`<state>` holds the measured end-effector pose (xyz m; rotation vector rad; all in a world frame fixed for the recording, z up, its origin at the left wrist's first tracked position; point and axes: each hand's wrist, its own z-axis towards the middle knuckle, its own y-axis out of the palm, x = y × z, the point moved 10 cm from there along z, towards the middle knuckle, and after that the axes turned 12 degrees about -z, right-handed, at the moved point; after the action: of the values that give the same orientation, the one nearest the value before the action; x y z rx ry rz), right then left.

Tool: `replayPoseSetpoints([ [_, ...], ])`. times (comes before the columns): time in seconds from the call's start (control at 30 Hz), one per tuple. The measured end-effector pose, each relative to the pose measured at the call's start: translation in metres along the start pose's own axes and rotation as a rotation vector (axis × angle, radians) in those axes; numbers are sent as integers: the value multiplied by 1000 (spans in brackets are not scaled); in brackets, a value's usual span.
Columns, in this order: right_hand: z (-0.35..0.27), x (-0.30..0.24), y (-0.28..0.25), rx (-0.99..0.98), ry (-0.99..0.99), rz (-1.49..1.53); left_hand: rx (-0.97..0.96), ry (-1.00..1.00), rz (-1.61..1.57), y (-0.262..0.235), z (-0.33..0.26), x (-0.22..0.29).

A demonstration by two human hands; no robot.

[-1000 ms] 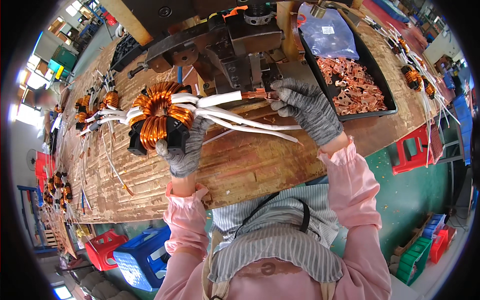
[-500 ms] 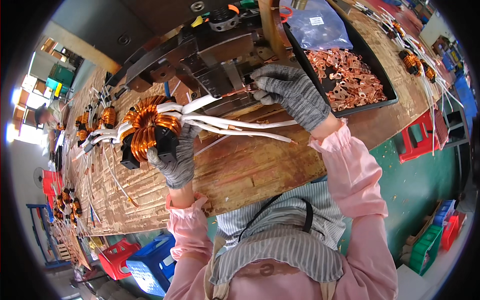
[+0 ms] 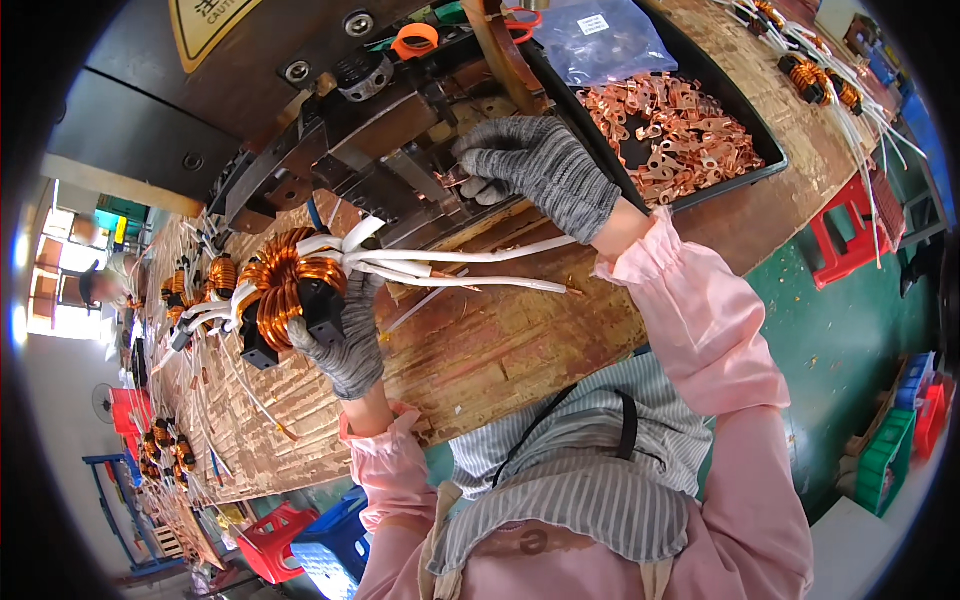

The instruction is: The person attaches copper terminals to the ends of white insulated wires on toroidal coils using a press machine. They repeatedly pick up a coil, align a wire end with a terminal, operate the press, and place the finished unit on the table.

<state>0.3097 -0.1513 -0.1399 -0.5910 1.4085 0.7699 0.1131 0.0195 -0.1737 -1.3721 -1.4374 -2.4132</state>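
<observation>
"Logging from my remote station, I take the largest first: worn wooden workbench [image 3: 490,375], dark metal press [image 3: 230,120] at its far side. Next down?"

"Black tray [image 3: 735,182], right of the press. Plastic bag [image 3: 610,45] toward its far end, loose copper lugs [image 3: 690,150] nearer."

"Then the copper-wound coil [image 3: 285,285]: on the near side of the press, left of centre. Risk?"

"The left hand [image 3: 345,345], gloved, curls around the coil's black base [image 3: 322,312], thumb on the near face. I judge it a one-sided hold: the coil's weight could roll it and drag the wiring off line."

"White leads [image 3: 460,257]?"

"Most fan rightward, one tip close to the cuff of the right hand [image 3: 535,165]; it could snag if that wrist pulls back. One short lead [image 3: 362,233] points at the press. I cannot tell where its end sits."

"Right-hand fingers?"

"Narrow, bunched at the tooling [image 3: 405,170] by a small copper piece [image 3: 449,180]. Whether they pinch it or merely touch, I cannot tell. Were the press to close, fingertips could be caught; a slight slip could skew the piece."
</observation>
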Motion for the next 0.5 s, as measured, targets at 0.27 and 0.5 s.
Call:
replayPoseSetpoints([
  [0.27,1,0,-4,23,-39,13,-43,27,79,-2,2,4],
  [0.5,2,1,-2,-10,-10,49,3,72,83,-11,4,12],
])
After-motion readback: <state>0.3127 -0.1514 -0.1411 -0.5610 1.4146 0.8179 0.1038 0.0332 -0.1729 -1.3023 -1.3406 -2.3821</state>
